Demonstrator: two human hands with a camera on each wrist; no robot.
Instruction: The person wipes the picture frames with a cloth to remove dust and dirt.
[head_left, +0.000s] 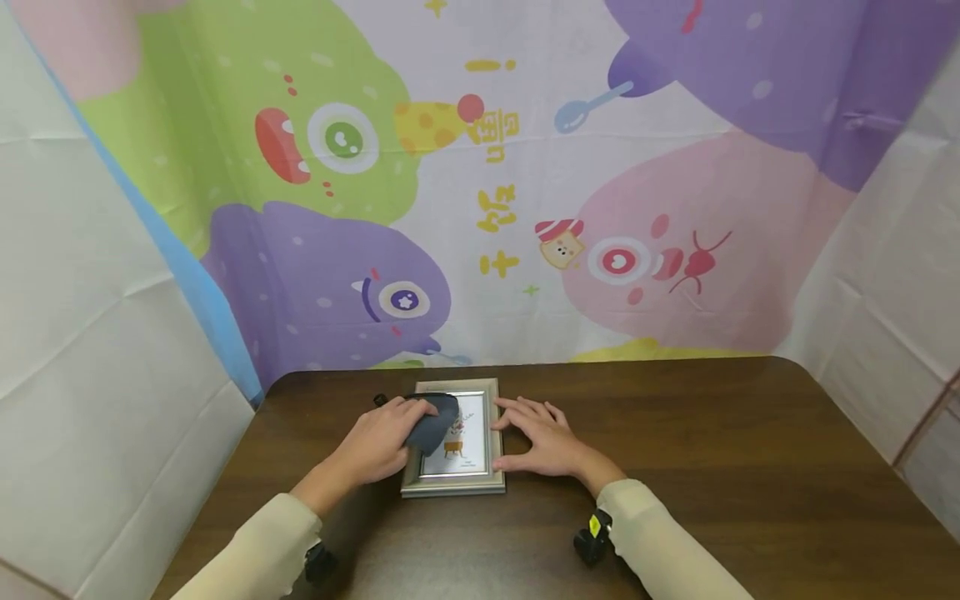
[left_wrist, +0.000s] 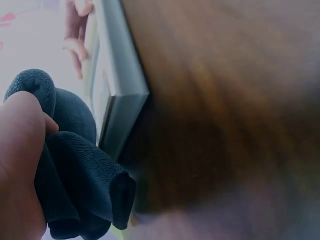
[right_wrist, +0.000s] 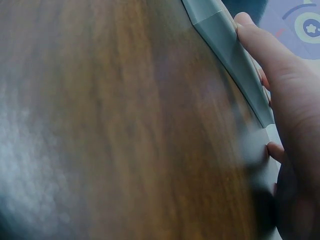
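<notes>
A silver-toned picture frame [head_left: 452, 490] lies on the brown table, holding a white print with a small cartoon figure. My left hand [head_left: 381, 440] grips a dark blue-grey cloth [head_left: 435, 423] that covers the left part of the picture. In the left wrist view the bunched cloth [left_wrist: 82, 175] hangs past the frame's corner [left_wrist: 127, 100], with the thumb pressed on it. My right hand [head_left: 543, 437] is spread along the frame's right side, thumb and fingertips resting on its border. In the right wrist view the thumb [right_wrist: 262, 42] lies on the frame's edge [right_wrist: 225, 55].
A cloth backdrop [head_left: 495, 325] printed with cartoon monsters hangs behind the table [head_left: 675, 467]. Pale sheets stand at the left [head_left: 90, 292] and right [head_left: 862, 292]. A small black thing [head_left: 380, 400] shows just beyond the left hand. Each sleeve carries a black wrist camera [head_left: 592, 542].
</notes>
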